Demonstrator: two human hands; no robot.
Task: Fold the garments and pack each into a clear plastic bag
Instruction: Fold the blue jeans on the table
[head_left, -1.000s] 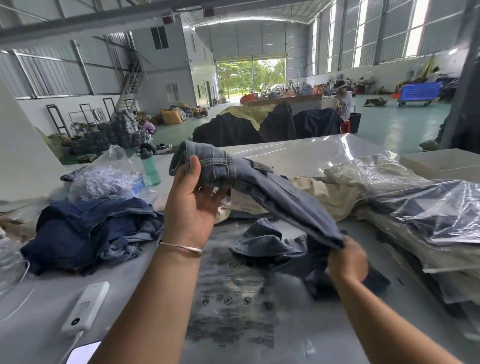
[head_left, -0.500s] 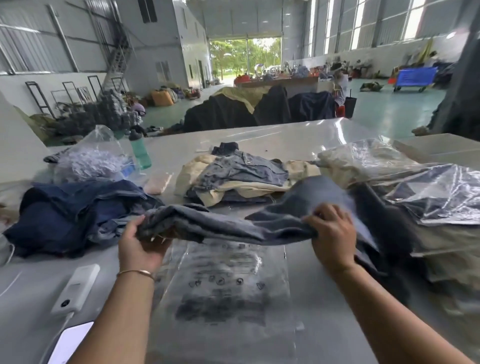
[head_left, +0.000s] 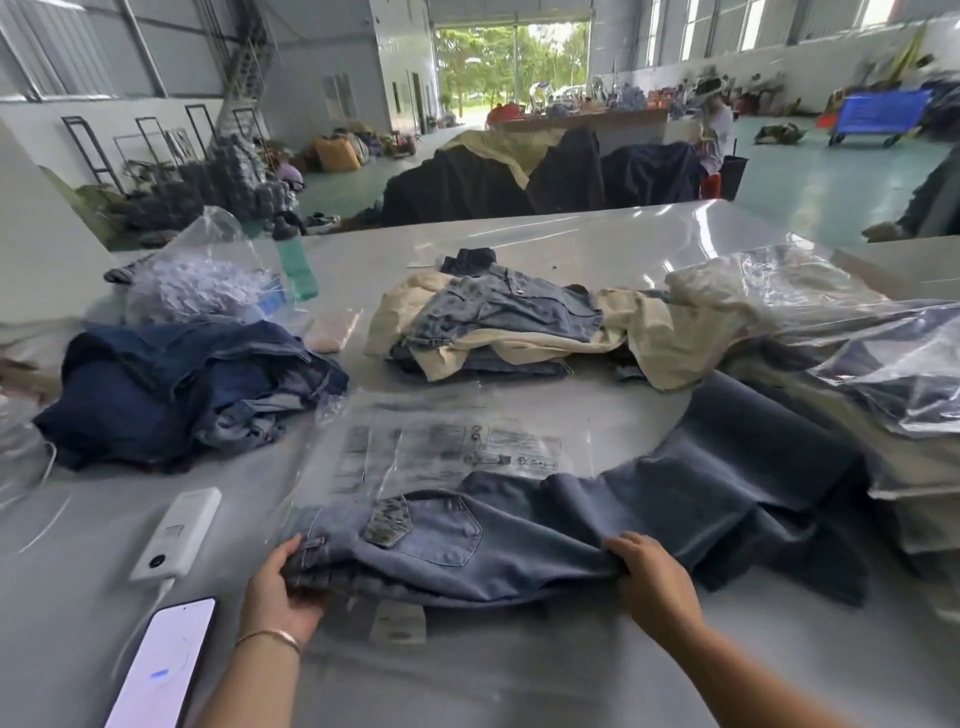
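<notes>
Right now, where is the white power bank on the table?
In the head view the white power bank lies at the near left of the table, between the dark blue garment pile and the phone, left of the left hand.

Two bare forearms, no sleeves in view. Left hand (head_left: 278, 592): thin gold-toned bangle (head_left: 270, 638) round wrist, plain band, slightly loose. Right hand (head_left: 652, 584): no ring, watch or band visible. No gloves on either.
</notes>
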